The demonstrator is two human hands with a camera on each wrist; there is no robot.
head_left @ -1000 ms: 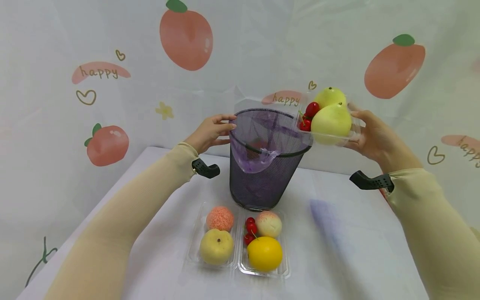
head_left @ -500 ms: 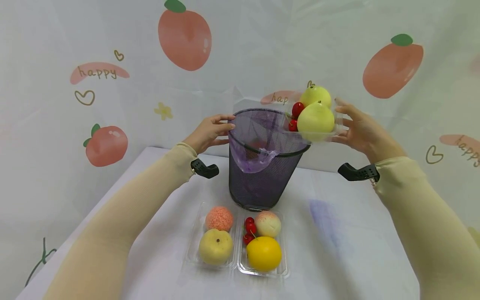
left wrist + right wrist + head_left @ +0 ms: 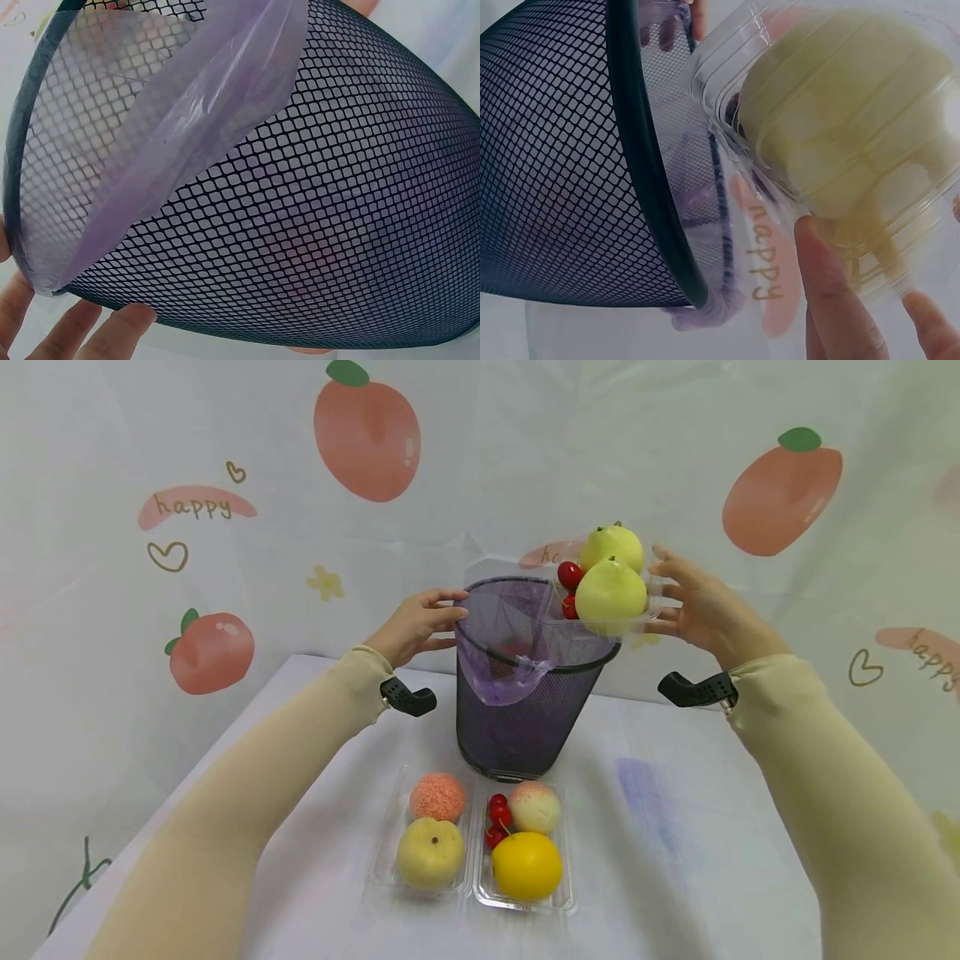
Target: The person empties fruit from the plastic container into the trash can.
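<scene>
In the head view a black mesh wastebasket (image 3: 525, 727), lined with a thin purple bag (image 3: 501, 683), stands on the table. My left hand (image 3: 416, 625) holds its rim at the left, fingertips at both sides of the edge in the left wrist view. My right hand (image 3: 697, 608) holds up a clear plastic box (image 3: 714, 82), fingers at its right side and underneath. Two yellow-green pears (image 3: 611, 592) and red cherries (image 3: 569, 575) lie in it. The box overlaps the basket's right rim from above in the head view. A dim reddish patch shows inside the basket.
Two clear boxes stand side by side in front of the basket. The left one (image 3: 386, 860) holds a coral-coloured ball-like fruit (image 3: 437, 797) and a pale yellow fruit (image 3: 430, 853). The right one (image 3: 567, 893) holds cherries, a peach (image 3: 535, 807) and a yellow fruit (image 3: 527, 866). A printed curtain hangs behind.
My right hand has carried the box of pears and cherries leftward, from beside the basket's right rim to over it. My left hand has stayed on the rim.
</scene>
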